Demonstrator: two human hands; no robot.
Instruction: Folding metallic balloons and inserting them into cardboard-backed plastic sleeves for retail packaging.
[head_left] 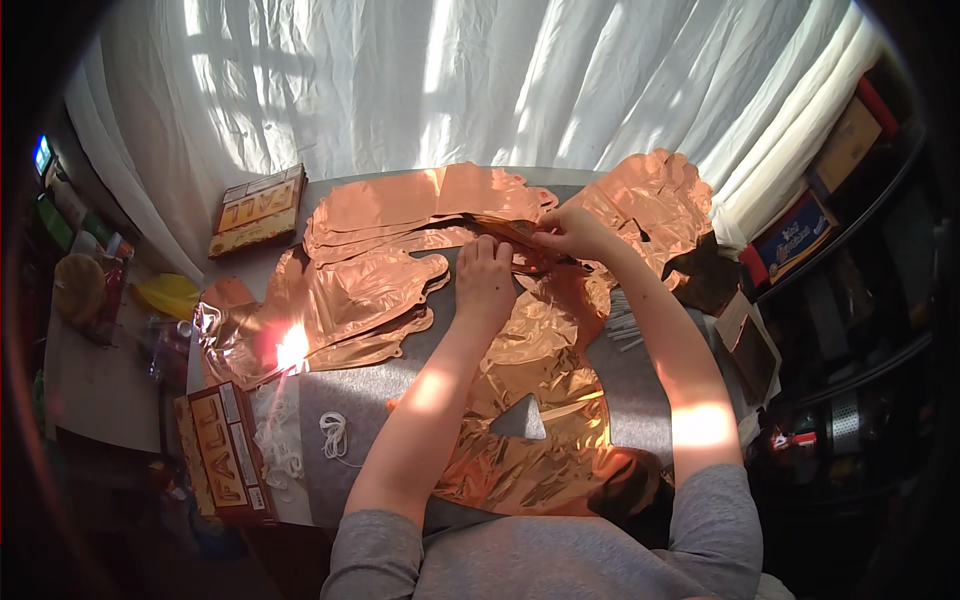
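A: What lies on the left of the worktop (pixel 380 390)?

B: A printed card pack (pixel 225 455) at the near corner, a loose coil of white string (pixel 335 437) beside it, then a stack of flat rose-gold foil balloons (pixel 370 290).

A: And the hands?

B: The left hand (pixel 485 275) rests curled, knuckles up, pressing down on the foil letter balloon (pixel 530 400) that runs from the hands toward the person's lap. The right hand (pixel 570 232) is pinched narrow on that balloon's upper edge, just beside the left.

A: How would that balloon handle?

B: I'd judge it very light, thin, slick and quick to crease or tear. Best taken by a seamed edge or tab, not the middle.

A: Further right?

B: More crumpled foil (pixel 655 200), and white straws (pixel 622 325) by the right forearm.
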